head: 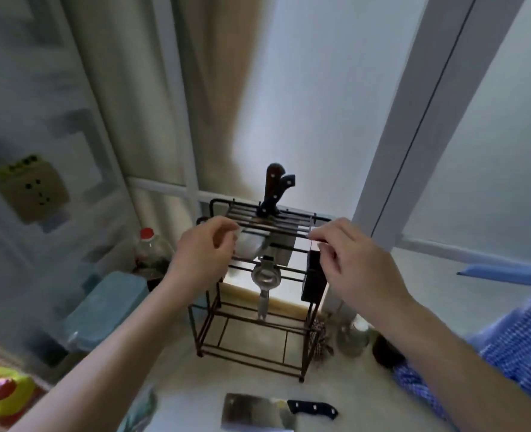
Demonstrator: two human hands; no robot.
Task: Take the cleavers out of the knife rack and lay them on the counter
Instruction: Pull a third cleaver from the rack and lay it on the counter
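Observation:
A black wire knife rack [214, 310] stands on the pale counter [177, 369]. Two knife handles stick up from its top at the back, one brown [272, 182] and one black [284, 190]; their blades hang inside the rack. One cleaver [258, 411] with a black handle lies flat on the counter in front of the rack. My left hand [203, 254] hovers at the rack's top left, fingers curled and holding nothing. My right hand [351, 260] is at the rack's top right, fingertips by the top bars, also holding nothing.
A metal tool [265, 277] hangs on the rack's front; a black block [314, 275] sits on its right side. A red-capped bottle [149, 247] and a teal box [105, 310] stand left. A glass jar [353, 336] stands right. A blue checked sleeve [513, 353] is at far right.

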